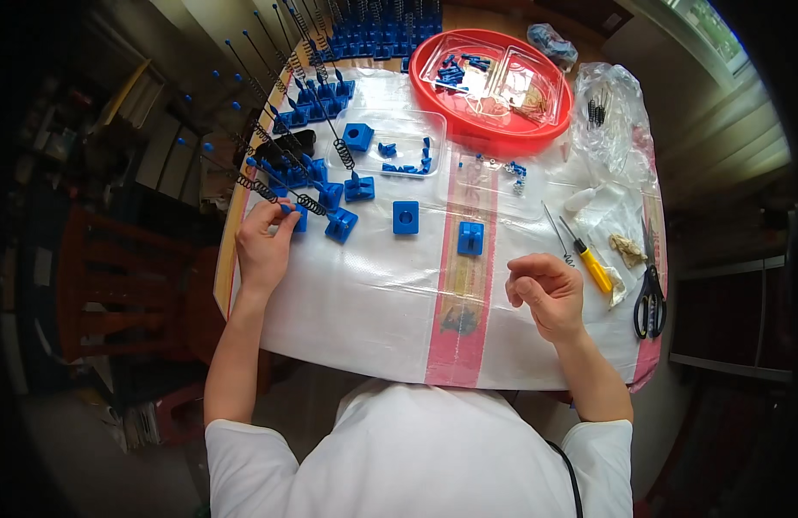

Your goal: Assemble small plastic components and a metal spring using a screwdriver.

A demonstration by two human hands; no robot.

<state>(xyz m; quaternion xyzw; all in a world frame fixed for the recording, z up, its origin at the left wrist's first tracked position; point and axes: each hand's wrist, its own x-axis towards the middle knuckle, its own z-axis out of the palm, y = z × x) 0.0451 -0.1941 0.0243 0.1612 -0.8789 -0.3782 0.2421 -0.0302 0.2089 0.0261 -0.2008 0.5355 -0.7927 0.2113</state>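
Blue block (pixel 297 217) pinched by left hand (pixel 262 246) fingers; rod points up-left; right hand (pixel 545 289) curled, empty

Table (pixel 390 345) with plastic sheet (pixel 373 293)

A small blue plastic block (pixel 297 216) sits on the white table cover near the table's left edge, pinched between the fingertips of the left hand (pixel 265 243). A thin dark rod (pixel 243 129) with a coiled black spring at its base rises from it, slanting up and left, tipped with a blue bead.
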